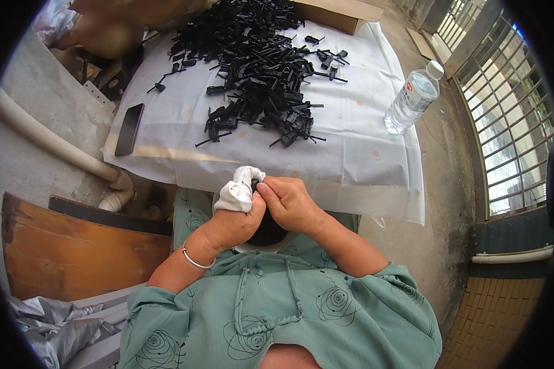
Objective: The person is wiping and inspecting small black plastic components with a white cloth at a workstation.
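Close together, just off the table's near edge, both my hands are closed around a small black plastic part [255, 184], mostly hidden by the fingers. A white cloth covering [232, 195] wraps the fingers of my left hand [234, 225], and a silver bangle circles that wrist. My right hand [294, 204] is bare, its thumb and fingers pinched at the part. Below the hands, in my lap, is a round container [258, 248] with a pale rim and a dark inside. Beyond them a large heap of black plastic parts [258, 74] spreads over the table.
White sheeting [357, 123] covers the table. A dark phone [129, 129] lies at its left, and a water bottle [412, 98] stands at its right edge. A cardboard box [341, 13] sits at the far side. Left are a pipe [49, 135] and a wooden board [80, 249].
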`<move>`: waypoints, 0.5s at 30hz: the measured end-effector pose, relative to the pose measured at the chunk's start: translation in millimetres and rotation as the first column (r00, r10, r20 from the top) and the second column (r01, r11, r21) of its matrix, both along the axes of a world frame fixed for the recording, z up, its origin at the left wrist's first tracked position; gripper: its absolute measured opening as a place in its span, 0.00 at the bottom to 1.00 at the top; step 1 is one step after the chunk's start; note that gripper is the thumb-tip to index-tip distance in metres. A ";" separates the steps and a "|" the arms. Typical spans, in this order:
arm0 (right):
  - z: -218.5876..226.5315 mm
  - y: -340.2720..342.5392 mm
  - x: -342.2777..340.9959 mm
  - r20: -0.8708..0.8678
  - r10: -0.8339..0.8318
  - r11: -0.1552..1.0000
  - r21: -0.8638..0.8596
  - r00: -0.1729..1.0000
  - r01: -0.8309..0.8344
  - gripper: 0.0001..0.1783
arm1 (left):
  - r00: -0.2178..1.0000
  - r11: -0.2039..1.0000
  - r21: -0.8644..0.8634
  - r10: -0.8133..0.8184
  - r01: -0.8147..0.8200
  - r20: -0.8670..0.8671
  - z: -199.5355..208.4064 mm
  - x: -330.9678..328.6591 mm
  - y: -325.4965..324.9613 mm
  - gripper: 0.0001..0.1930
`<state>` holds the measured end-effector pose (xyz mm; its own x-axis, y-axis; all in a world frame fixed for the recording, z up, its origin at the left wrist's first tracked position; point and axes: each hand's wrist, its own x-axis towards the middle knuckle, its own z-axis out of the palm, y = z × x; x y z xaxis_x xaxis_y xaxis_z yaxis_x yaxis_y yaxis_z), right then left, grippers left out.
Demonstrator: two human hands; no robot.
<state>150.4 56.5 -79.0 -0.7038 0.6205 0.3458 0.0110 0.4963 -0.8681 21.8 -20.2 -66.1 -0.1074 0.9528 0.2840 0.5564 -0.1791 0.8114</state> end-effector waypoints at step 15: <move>-19.9 78.8 19.2 0.144 -0.528 0.718 0.602 0.837 0.349 0.05 | 0.897 0.962 -0.269 0.089 0.035 0.434 -5.8 -17.6 35.3 0.10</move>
<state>169.6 135.3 -98.8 -0.5182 0.6601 0.5438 0.5481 0.7444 -0.3813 4.2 15.1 -71.9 -0.1881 0.9804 -0.0588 0.1342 0.0850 0.9873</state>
